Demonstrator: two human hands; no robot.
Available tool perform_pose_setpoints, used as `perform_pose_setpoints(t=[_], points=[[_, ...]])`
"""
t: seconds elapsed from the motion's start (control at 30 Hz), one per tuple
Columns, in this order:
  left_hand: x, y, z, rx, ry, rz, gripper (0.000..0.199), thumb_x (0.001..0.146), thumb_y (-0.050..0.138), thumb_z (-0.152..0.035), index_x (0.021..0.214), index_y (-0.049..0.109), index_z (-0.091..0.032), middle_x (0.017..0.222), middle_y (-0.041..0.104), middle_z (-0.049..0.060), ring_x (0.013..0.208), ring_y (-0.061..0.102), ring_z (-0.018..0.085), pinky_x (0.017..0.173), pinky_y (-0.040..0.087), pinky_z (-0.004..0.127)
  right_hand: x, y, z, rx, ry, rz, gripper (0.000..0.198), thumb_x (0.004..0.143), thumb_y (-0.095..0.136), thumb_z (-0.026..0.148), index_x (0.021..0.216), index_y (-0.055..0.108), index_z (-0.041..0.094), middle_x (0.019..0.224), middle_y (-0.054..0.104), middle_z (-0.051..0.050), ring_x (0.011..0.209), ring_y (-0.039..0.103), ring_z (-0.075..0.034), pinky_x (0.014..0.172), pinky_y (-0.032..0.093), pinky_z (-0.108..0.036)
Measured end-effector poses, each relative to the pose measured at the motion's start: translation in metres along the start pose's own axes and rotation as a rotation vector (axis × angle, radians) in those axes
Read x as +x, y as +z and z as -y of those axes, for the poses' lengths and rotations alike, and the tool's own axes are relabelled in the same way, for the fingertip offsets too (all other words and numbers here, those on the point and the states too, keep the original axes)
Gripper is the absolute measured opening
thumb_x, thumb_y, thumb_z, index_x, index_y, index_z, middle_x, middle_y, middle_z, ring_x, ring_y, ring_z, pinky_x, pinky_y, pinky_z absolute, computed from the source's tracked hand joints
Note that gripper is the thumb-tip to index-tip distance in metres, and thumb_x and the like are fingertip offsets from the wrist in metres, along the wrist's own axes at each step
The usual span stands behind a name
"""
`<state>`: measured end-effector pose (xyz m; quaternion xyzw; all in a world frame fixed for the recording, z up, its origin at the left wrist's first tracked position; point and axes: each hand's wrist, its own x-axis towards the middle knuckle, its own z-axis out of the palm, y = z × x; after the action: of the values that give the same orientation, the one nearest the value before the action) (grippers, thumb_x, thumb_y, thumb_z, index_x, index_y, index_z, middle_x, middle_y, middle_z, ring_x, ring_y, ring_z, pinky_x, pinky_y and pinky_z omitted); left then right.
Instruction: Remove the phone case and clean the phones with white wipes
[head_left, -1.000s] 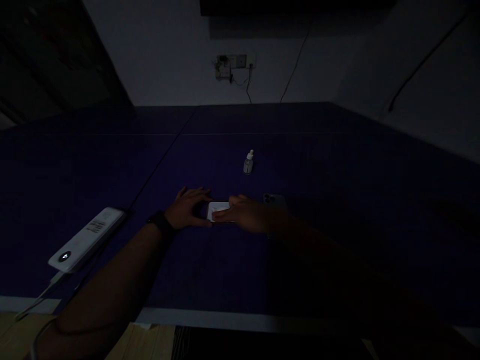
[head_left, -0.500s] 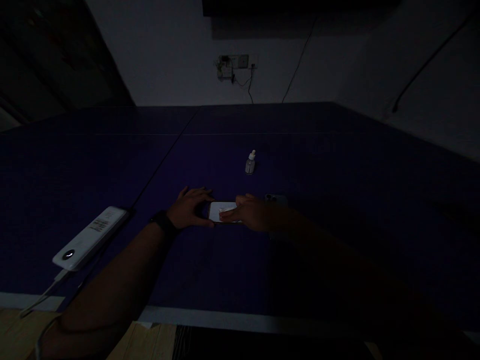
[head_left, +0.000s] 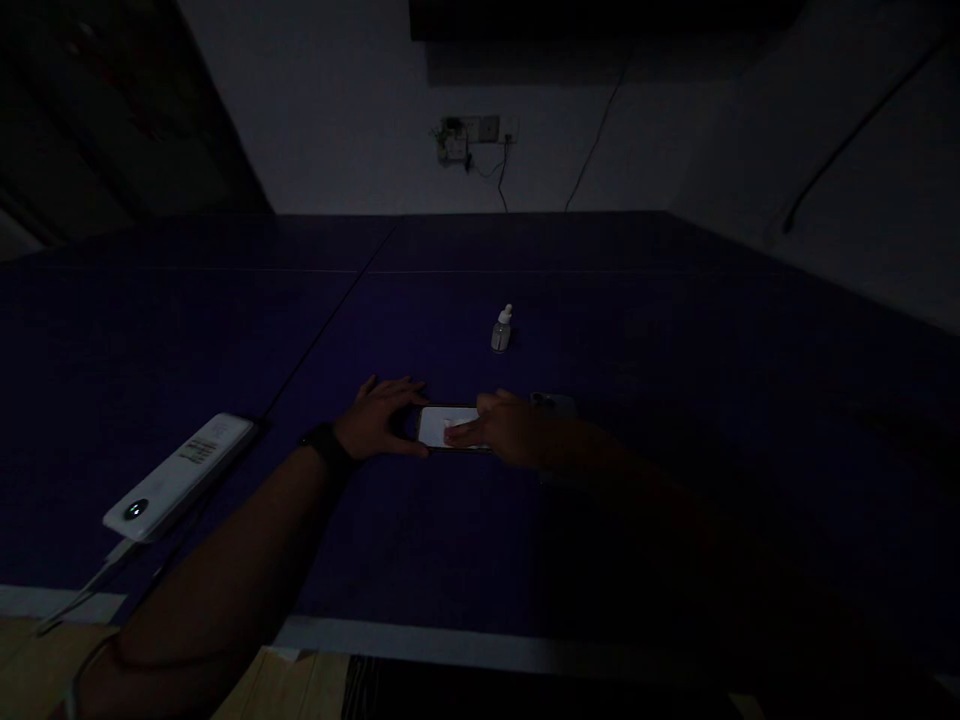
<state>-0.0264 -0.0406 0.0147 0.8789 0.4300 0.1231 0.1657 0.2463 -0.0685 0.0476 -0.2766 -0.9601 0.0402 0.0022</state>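
A smartphone (head_left: 435,424) with a lit white screen lies flat on the dark blue table. Around its left end, my left hand (head_left: 379,420) grips the long edges between thumb and fingers. My right hand (head_left: 510,430) is over the phone's right part, fingertips pressing a small white wipe (head_left: 452,426) against the screen. Whether the wipe is tissue or cloth cannot be made out. Partly hidden beneath my right wrist is a second phone (head_left: 555,402), its camera lenses facing up. Beyond the hands stands a small clear dropper bottle (head_left: 500,335) with a white top.
A white power bank (head_left: 180,478) with a plugged-in white cable (head_left: 82,598) lies left of my left forearm. The blue table (head_left: 420,540) has a pale front edge. Sockets with cords (head_left: 487,128) are on the back wall. The room is dim.
My right hand and the wipe have slid slightly to the right across the screen. My left hand keeps its place at the phone's left end.
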Motion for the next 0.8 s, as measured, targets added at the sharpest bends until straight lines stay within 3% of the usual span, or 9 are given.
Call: perform_pose_setpoints(t=[0.27, 0.37, 0.57, 0.8], points=[[0.0, 0.0, 0.001, -0.016, 0.014, -0.003, 0.08, 0.061, 0.079, -0.072, 0.127, 0.058, -0.033, 0.153, 0.048, 0.008, 0.144, 0.036, 0.038, 0.116, 0.004, 0.068, 0.033, 0.001, 0.016, -0.067, 0.056, -0.042, 0.042, 0.099, 0.046, 0.015, 0.137, 0.059, 0.03, 0.129, 0.066, -0.006, 0.1, 0.052, -0.026, 0.08, 0.033, -0.038], [0.0, 0.0, 0.001, -0.021, 0.011, -0.003, 0.08, 0.06, 0.08, -0.072, 0.127, 0.058, -0.033, 0.153, 0.048, 0.008, 0.144, 0.037, 0.039, 0.116, 0.004, 0.068, 0.032, 0.003, 0.012, -0.067, 0.074, -0.034, 0.044, 0.099, 0.045, 0.015, 0.139, 0.056, 0.029, 0.132, 0.064, -0.006, 0.1, 0.052, -0.026, 0.079, 0.033, -0.038], [0.001, 0.001, 0.003, -0.016, 0.011, -0.003, 0.083, 0.059, 0.079, -0.075, 0.129, 0.059, -0.034, 0.153, 0.047, 0.008, 0.143, 0.037, 0.039, 0.116, 0.004, 0.069, 0.028, 0.003, 0.018, 0.026, -0.027, 0.011, 0.039, 0.102, 0.044, 0.019, 0.133, 0.06, 0.034, 0.122, 0.069, -0.004, 0.095, 0.054, -0.023, 0.08, 0.033, -0.037], [0.0, 0.001, 0.003, -0.009, 0.008, -0.009, 0.082, 0.06, 0.08, -0.072, 0.128, 0.058, -0.032, 0.152, 0.049, 0.009, 0.144, 0.037, 0.038, 0.117, 0.005, 0.068, 0.032, 0.003, 0.017, -0.01, 0.094, -0.039, 0.042, 0.098, 0.049, 0.014, 0.136, 0.059, 0.027, 0.132, 0.064, -0.008, 0.104, 0.053, -0.027, 0.082, 0.034, -0.039]])
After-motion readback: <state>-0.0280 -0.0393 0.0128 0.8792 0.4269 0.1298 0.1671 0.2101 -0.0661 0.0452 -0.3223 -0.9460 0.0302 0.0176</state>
